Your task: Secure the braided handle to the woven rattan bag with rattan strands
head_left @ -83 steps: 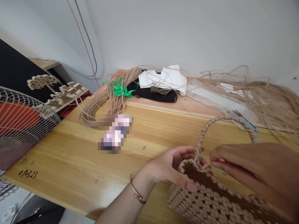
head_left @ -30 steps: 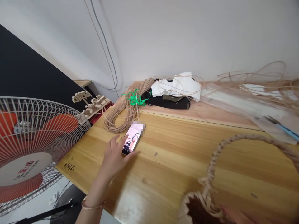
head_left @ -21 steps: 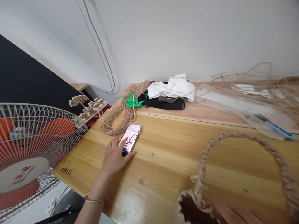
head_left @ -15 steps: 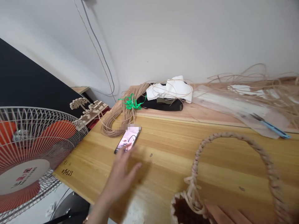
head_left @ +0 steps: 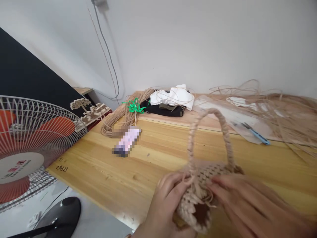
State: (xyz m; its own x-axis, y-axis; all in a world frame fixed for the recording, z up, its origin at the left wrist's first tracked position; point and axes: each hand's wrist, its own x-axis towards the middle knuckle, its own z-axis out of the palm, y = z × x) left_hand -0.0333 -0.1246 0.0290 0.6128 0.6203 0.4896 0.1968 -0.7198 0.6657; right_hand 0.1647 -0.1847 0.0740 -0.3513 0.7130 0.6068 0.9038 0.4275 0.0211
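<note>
A small woven rattan basket (head_left: 198, 195) with a braided arched handle (head_left: 210, 132) is held low over the wooden table (head_left: 99, 168), its opening turned toward me. My left hand (head_left: 165, 205) grips its left side near the base of the handle, where loose strip ends stick out. My right hand (head_left: 242, 205) grips the basket's right side, blurred by motion. A phone (head_left: 126, 141) lies on the table to the left, well beyond my left hand.
A standing fan (head_left: 27, 145) is at the left table edge. A rattan coil with a green tie (head_left: 128, 109), a black bag with white paper (head_left: 168, 102), loose rattan strips (head_left: 284, 109) and blue scissors (head_left: 255, 134) lie along the back.
My left hand left the phone and came back to the basket. The basket has been turned and lifted, so its handle now stands upright between both hands.
</note>
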